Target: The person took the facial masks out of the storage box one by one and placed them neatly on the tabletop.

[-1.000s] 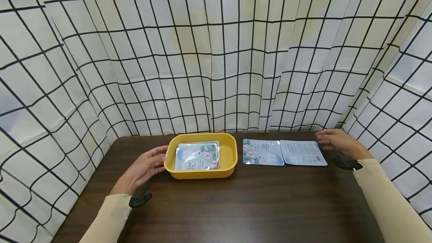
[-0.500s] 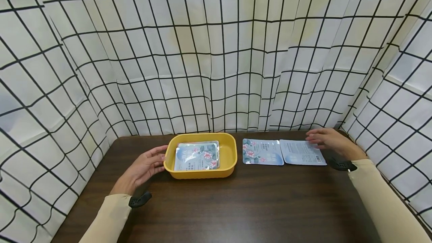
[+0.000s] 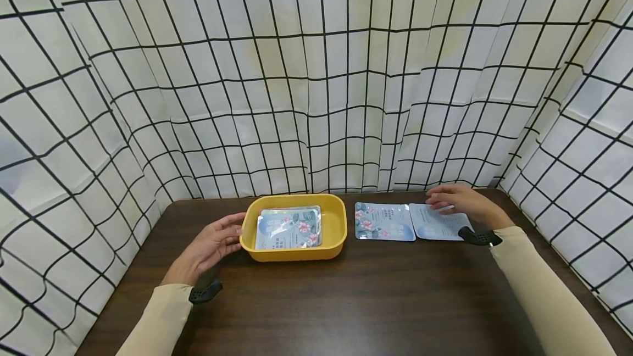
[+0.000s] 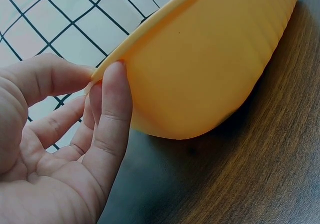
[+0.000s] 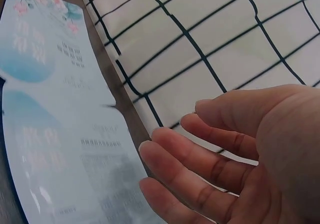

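Note:
A yellow plastic basket (image 3: 338,229) stands on the table, with pale blue flower-printed sachets (image 3: 287,229), like sheet-mask packets, stacked inside. At its left end is my left hand (image 3: 215,243), fingertips against the rim from outside; the left wrist view has the thumb and fingertips (image 4: 117,81) right at the rim. Right of the basket lie two more sachets side by side, one with flowers up (image 3: 384,222), the other text side up (image 3: 435,224). My right hand (image 3: 465,202) hovers over the text-side sachet, fingers loosely bent with nothing between them, hiding its far right part.
The dark wooden table (image 3: 321,301) stretches toward me in front of the basket. A white curtain with black grid lines (image 3: 336,98) rises right behind the table's back edge and along both sides. Each wrist wears a black band.
My right hand has moved left, from beside the right-hand sachet to above it. The left hand, the basket and the sachets have stayed in place.

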### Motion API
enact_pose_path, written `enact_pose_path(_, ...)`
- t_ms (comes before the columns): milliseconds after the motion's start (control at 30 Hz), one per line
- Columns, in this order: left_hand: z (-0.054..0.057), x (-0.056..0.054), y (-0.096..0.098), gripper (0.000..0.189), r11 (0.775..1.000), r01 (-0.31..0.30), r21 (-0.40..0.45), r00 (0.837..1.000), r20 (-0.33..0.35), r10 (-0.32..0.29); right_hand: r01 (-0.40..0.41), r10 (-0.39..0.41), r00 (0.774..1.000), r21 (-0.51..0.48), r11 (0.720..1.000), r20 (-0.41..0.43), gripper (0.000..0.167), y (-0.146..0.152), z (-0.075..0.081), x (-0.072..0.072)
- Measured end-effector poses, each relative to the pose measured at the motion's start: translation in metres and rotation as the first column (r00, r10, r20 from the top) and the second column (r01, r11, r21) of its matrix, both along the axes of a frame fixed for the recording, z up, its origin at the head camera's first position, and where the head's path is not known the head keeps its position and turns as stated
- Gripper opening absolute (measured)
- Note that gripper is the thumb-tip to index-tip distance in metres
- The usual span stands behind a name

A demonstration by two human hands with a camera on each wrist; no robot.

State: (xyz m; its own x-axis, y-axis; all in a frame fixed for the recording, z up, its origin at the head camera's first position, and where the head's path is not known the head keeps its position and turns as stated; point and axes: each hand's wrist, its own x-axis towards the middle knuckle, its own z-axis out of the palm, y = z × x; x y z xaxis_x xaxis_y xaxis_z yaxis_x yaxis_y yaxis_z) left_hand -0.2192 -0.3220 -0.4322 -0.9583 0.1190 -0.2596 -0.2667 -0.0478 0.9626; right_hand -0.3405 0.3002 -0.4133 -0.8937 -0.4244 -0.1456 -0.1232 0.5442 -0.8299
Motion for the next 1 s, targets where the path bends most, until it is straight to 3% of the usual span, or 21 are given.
enact_pose_path(400, 0.0, -0.001, 0.0, 0.065, 1.0, -0.006, -0.007, 1.0, 0.005, 0.006, -0.033, 0.035, 0.998, -0.056, 0.998, 0.05, 0.047, -0.038, 0.008, -0.008)
enact_pose_path(700, -0.001, 0.0, -0.001, 0.066, 1.0, -0.017, -0.017, 1.0, 0.013, 0.018, -0.119, 0.131, 0.989, -0.151, 0.981, 0.07, 0.043, -0.067, 0.016, -0.009)
enact_pose_path(1000, 0.0, 0.0, 0.0, 0.065, 1.0, -0.013, -0.012, 1.0, 0.009, 0.014, -0.184, 0.194, 0.979, -0.153, 0.971, 0.058, 0.043, -0.106, 0.03, -0.009)
